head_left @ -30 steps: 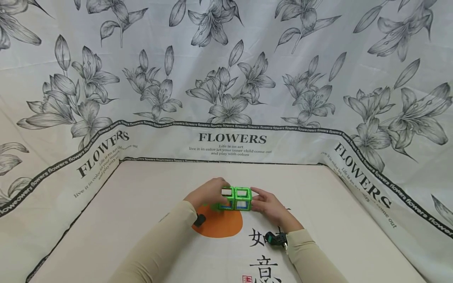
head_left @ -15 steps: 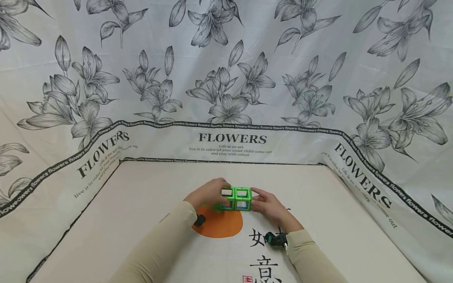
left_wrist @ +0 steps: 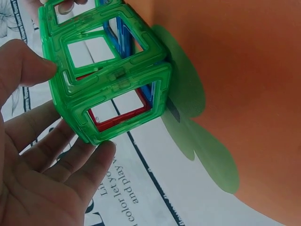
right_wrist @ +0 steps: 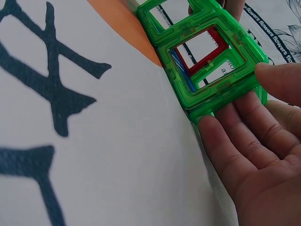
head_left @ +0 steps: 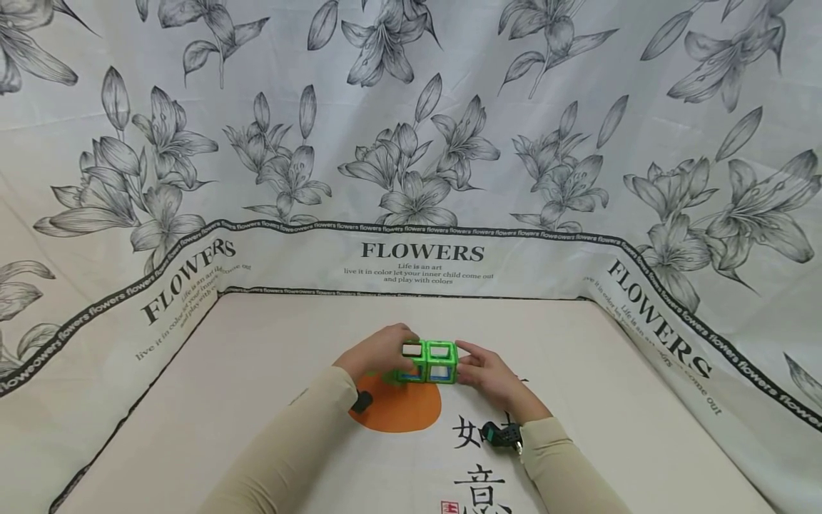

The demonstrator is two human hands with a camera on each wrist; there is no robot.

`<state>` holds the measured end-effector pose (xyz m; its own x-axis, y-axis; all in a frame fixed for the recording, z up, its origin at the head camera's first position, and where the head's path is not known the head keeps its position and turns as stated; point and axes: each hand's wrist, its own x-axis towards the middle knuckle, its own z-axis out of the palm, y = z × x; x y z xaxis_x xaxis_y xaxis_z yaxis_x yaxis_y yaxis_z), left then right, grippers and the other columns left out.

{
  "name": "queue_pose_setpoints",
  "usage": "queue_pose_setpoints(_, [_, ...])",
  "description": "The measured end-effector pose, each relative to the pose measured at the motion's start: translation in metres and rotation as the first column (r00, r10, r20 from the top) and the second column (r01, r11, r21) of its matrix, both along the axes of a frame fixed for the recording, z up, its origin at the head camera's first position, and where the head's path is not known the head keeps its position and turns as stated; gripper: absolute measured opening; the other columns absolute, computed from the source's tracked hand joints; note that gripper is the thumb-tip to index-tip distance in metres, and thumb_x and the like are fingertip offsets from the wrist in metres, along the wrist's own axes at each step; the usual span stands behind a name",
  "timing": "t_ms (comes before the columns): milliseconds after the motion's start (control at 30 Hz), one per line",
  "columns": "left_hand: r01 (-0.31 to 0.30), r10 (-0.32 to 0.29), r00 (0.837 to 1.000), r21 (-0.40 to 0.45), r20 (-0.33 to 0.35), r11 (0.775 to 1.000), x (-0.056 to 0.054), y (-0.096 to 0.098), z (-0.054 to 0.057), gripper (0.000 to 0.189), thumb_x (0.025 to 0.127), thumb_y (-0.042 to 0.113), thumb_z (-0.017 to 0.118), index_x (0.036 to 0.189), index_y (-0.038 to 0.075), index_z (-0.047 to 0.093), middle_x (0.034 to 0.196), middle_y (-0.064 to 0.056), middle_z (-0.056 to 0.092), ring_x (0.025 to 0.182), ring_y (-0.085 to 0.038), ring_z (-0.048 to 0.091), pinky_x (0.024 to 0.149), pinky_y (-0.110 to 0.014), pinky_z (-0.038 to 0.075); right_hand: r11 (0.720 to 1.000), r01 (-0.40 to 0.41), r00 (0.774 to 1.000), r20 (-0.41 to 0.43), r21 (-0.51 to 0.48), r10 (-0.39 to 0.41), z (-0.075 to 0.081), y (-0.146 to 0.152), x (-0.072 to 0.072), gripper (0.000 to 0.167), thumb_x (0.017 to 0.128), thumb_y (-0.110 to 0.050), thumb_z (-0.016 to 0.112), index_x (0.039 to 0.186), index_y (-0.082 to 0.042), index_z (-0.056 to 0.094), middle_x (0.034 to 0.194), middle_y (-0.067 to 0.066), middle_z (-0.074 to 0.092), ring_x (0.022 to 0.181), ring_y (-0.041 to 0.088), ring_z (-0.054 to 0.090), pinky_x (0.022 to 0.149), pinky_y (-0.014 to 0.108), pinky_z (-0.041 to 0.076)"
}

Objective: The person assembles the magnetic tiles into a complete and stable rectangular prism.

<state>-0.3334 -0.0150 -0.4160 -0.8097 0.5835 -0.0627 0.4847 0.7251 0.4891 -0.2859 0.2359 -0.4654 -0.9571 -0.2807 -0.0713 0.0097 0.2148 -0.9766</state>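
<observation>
Two joined cubes of magnetic tiles, mostly clear green square frames, sit between the two hands at the middle of the head view. Inside the left wrist view a red tile and a blue tile show through the green frames. The left hand grips the left end, thumb on the upper edge and fingertips along the lower side. At the opposite end, the right hand holds the block between its thumb and several fingers. The left hand hides part of the left cube in the head view.
A pale cloth covers the table, printed with an orange disc, green leaves and black brush characters. Floral curtains enclose the back and both sides. Dark wrist devices are worn on both arms.
</observation>
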Motion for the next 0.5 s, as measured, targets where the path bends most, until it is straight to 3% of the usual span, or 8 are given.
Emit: queue_pose_setpoints(500, [0.025,-0.025,1.0,-0.009,-0.009,1.0,0.0023,-0.003,0.0033,0.049,0.083,0.021,0.068,0.13,0.011,0.06,0.132,-0.002,0.057,0.111,-0.019,0.056,0.097,-0.034,0.048,0.999,0.031,1.0,0.005,0.022,-0.031,-0.001,-0.0015,0.0004,0.063,0.095,-0.011,0.059,0.152,-0.011,0.031,0.121,0.021,0.06,0.103,0.021,0.066,0.09,0.034,0.055])
